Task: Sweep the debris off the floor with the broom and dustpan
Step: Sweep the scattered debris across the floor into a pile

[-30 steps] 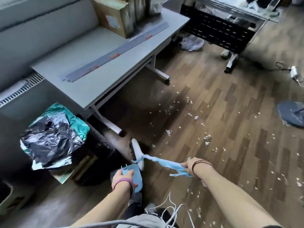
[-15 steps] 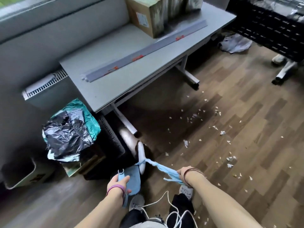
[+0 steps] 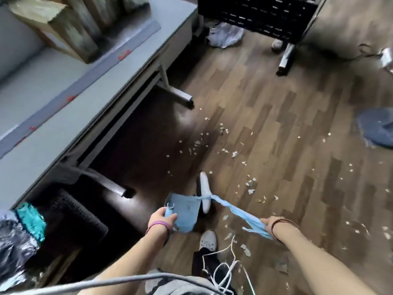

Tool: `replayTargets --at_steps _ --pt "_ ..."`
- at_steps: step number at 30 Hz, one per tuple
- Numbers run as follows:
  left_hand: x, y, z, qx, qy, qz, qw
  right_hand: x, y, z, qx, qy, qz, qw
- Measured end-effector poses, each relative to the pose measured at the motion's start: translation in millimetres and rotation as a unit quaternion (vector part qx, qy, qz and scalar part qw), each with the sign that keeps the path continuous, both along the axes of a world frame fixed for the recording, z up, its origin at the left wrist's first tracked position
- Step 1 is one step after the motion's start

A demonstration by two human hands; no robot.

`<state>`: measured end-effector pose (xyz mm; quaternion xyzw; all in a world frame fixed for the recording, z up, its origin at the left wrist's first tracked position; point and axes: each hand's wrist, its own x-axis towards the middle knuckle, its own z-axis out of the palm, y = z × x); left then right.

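The blue dustpan (image 3: 187,211) sits low over the floor, its handle wrapped by the curled fingers of the left hand (image 3: 161,220). The broom (image 3: 234,209) has a blue handle gripped in the right hand (image 3: 269,225). From those fingers it runs forward-left to the white broom head (image 3: 205,188), just beyond the dustpan. Paper debris (image 3: 251,184) is scattered on the wood floor (image 3: 276,124) ahead of both sets of fingers. A grey table (image 3: 63,107) stands to the left of the left fingers.
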<state>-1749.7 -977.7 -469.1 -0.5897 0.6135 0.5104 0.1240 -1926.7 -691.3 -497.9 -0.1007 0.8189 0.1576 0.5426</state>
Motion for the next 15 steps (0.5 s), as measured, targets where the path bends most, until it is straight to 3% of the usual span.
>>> replayTargets --at_steps 5,9,15 --pt "-58 27 13 -0.033 0.040 -0.087 0.995 -23 82 -16 0.034 0.037 -0.090 0.995" --pt "-81 32 20 -0.043 0.063 -0.099 0.992 -22 74 40 0.056 0.062 -0.127 0.988" --pt "-76 7 15 -0.044 0.067 -0.118 0.990 -23 58 36 0.051 0.057 -0.087 0.993"
